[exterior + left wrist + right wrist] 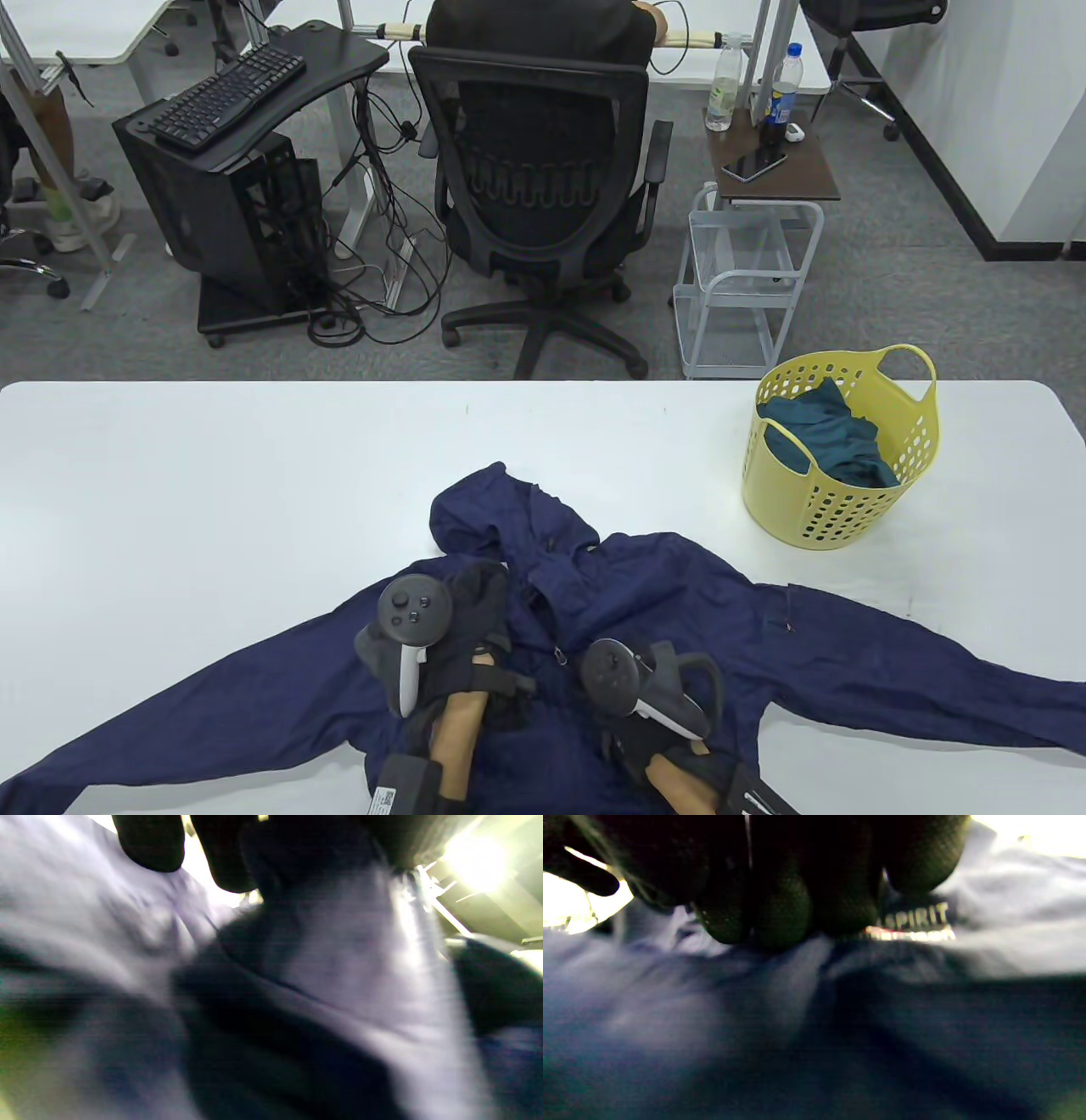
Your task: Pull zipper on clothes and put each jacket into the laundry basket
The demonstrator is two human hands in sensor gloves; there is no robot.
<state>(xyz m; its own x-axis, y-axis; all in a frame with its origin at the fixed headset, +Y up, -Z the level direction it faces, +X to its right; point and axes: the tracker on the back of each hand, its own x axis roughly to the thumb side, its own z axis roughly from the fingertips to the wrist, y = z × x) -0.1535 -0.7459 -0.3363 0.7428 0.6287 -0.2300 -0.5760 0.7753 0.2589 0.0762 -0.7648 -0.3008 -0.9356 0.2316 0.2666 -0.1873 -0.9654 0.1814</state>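
Table view shows both hands on the chest of a navy jacket (662, 611), the left hand (475, 624) near the collar, the right hand (653, 688) lower. Right wrist view shows curled fingers (780, 912) pressing the cloth; whether either hand grips anything I cannot tell. The jacket lies spread on the white surface (212, 475); the yellow basket (836, 501) stands at far right with teal clothing (836, 437) inside.

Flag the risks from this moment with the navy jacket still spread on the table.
The sleeves of the navy jacket reach the table's near edge, so lifting could drag or drop them. The yellow basket already holds a teal garment, leaving less room. The zipper pull lies between both hands, easy to snag.
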